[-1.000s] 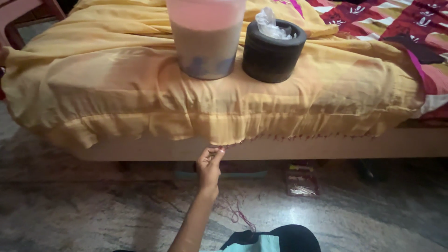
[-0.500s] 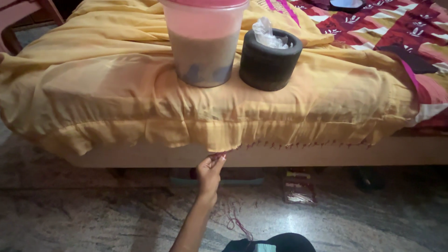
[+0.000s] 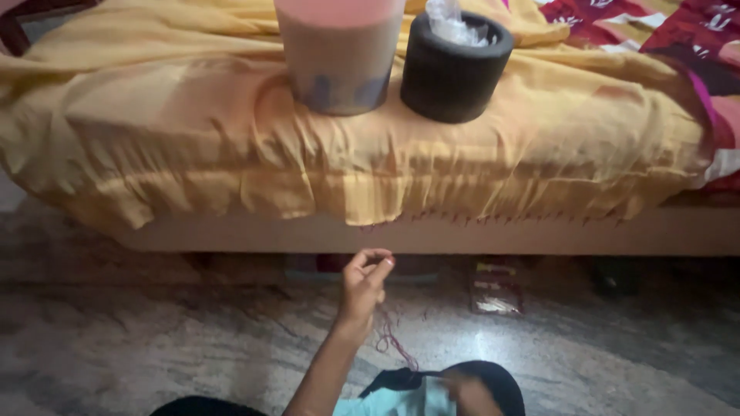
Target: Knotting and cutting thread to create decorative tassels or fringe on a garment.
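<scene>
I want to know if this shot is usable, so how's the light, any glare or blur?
Head view: dim, warm light; a bright glare patch on the polished floor; the raised hand and the red thread look soft with slight blur; the yellow cloth and black container read clearly; deep shadow under the bed edge.

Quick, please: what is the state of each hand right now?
Left hand: fingers pinched shut on a red thread, below the yellow cloth.
Right hand: low in the picture, blurred; cannot be told.
</scene>
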